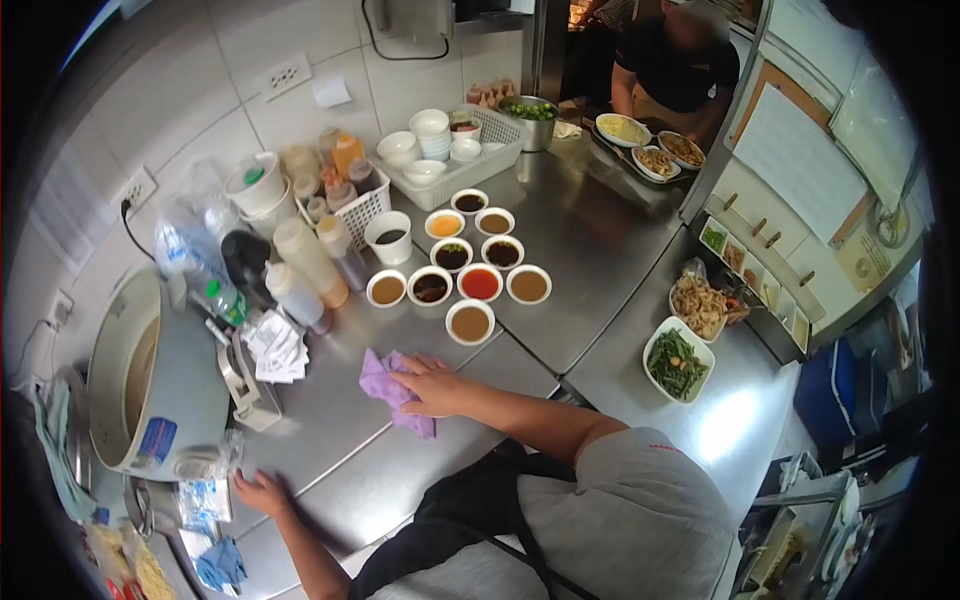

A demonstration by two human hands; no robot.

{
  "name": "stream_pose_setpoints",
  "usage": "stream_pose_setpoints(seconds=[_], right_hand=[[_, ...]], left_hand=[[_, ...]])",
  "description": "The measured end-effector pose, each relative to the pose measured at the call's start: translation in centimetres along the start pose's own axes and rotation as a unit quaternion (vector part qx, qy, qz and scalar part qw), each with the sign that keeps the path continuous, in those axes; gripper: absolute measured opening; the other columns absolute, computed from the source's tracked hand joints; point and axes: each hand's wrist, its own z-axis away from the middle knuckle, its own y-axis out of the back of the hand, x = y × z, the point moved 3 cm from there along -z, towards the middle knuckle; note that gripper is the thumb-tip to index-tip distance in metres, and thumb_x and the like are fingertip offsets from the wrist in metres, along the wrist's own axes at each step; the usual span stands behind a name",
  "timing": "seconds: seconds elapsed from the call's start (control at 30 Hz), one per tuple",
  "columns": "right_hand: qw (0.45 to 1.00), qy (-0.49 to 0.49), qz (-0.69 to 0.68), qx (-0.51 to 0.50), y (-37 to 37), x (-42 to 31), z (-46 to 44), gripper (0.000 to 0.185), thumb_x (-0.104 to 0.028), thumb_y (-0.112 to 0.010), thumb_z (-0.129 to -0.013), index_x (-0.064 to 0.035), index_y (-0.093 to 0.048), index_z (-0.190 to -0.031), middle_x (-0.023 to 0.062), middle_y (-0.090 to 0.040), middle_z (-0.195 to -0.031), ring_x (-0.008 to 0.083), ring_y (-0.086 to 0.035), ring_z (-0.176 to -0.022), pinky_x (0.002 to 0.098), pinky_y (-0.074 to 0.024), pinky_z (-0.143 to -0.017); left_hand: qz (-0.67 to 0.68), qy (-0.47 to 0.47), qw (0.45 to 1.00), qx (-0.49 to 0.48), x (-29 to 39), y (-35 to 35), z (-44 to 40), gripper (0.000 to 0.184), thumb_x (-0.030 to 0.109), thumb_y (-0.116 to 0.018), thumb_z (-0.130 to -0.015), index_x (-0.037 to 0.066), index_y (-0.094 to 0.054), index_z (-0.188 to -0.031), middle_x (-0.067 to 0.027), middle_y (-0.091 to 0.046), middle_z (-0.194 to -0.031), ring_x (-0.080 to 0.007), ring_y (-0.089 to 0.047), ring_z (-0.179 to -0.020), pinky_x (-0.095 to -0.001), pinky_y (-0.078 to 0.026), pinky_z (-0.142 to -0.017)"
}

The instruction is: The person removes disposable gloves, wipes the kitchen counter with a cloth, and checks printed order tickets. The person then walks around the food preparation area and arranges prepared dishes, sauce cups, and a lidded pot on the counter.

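Observation:
My right hand [437, 388] presses on a crumpled purple cloth [382, 379] on the steel counter, its fingers over the cloth's right side. Low at the left, my left hand [262, 493] rests by the counter's edge, fingers apart, with nothing in it. Just beyond the cloth stand several small white bowls of sauce, among them a light brown one [470, 323], a red one [481, 284] and a dark one [430, 287]. Left of the cloth lie white paper slips [276, 346] by a grey metal holder [250, 385].
A large metal pot [150, 370] stands far left. Squeeze bottles [297, 300] and a white basket [365, 215] line the wall. To the right sit a dish of green vegetables [679, 362] and a bowl of pale food [698, 306]. Another person [675, 70] stands behind filled plates.

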Motion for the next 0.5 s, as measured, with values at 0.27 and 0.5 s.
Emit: stream_pose_setpoints(seconds=[0.27,0.5], right_hand=[[0.978,-0.007,-0.12,0.169,16.5,10.3,-0.8,0.029,-0.024,-0.059,-0.074,-0.0082,-0.056,-0.098,0.0119,-0.058,-0.092,0.0246,-0.058,-0.08,0.0329,-0.0455,-0.069],[0.943,0.018,-0.126,0.307,36.6,17.9,-7.0,0.027,-0.019,-0.058,-0.076,-0.0032,-0.056,-0.098,0.0104,-0.061,-0.082,0.0184,-0.058,-0.075,0.0293,-0.0455,-0.066]], left_hand=[[-0.083,0.077,0.994,0.009,1.4,0.4,1.4,0.048,0.02,-0.05,-0.076,-0.002,-0.037,-0.117,-0.0221,-0.042,-0.113,-0.0385,-0.039,-0.104,-0.0443,-0.031,-0.088],[-0.129,0.115,0.985,-0.002,6.0,0.6,4.6,0.049,0.023,-0.049,-0.077,-0.001,-0.036,-0.118,-0.0227,-0.039,-0.113,-0.0379,-0.038,-0.104,-0.0447,-0.031,-0.088]])
